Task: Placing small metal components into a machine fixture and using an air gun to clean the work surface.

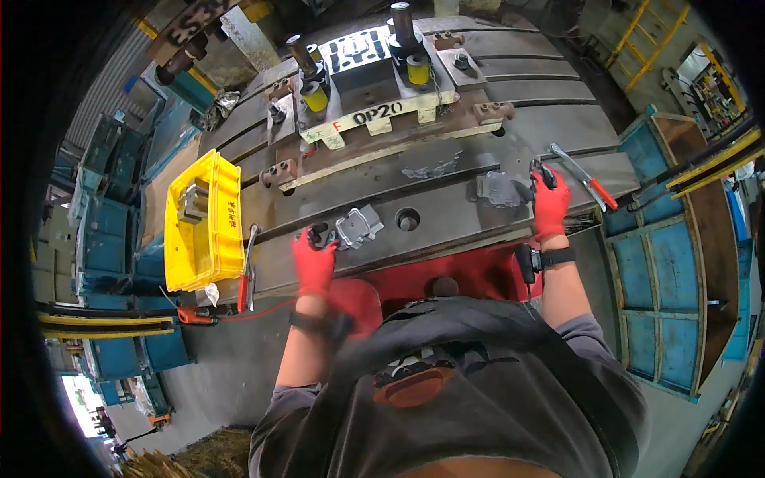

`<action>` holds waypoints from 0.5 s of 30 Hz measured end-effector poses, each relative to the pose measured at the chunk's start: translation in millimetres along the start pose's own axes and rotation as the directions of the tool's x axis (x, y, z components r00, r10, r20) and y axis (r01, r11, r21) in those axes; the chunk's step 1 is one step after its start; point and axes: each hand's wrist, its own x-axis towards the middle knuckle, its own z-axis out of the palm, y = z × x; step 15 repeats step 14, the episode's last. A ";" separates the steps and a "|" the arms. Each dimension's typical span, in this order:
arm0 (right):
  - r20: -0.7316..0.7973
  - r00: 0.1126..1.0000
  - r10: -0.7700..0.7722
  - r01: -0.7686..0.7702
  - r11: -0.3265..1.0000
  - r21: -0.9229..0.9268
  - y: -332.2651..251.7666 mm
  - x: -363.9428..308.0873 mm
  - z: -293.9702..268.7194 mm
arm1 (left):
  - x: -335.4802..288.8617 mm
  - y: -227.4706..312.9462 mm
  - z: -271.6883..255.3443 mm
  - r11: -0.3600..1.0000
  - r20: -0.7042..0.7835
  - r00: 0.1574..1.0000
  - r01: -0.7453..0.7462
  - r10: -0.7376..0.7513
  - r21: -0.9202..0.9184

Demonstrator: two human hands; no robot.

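Note:
Both my hands wear red gloves with dark fingertips. At the table's front edge, my left hand is closed in a pinch at the left end of a grey pressed sheet-metal part. My right hand is farther right, its fingers curled around something dark that I cannot make out. Just left of it another grey sheet-metal part lies flat on the steel table. Beside my right hand lies a ratchet wrench with a red grip.
A press die with upright posts stands bolted at the back. A yellow bin holding metal blocks sits at left, beside a second red-handled wrench. A round hole and slots cut the table. Blue-sided crates stand at right.

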 end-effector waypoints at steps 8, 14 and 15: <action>0.318 0.923 -0.218 0.029 0.862 0.507 -101.4 23.6 77.1 | 7.9 -56.5 -25.9 0.909 0.055 0.988 0.152 -0.142 -0.388; 0.350 0.868 -0.352 0.167 0.871 0.463 -182.9 67.5 189.2 | 5.6 -214.2 -27.7 0.941 0.195 0.981 0.074 -0.009 -0.329; 0.350 0.868 -0.352 0.167 0.871 0.463 -182.9 67.5 189.2 | 5.6 -214.2 -27.7 0.941 0.195 0.981 0.074 -0.009 -0.329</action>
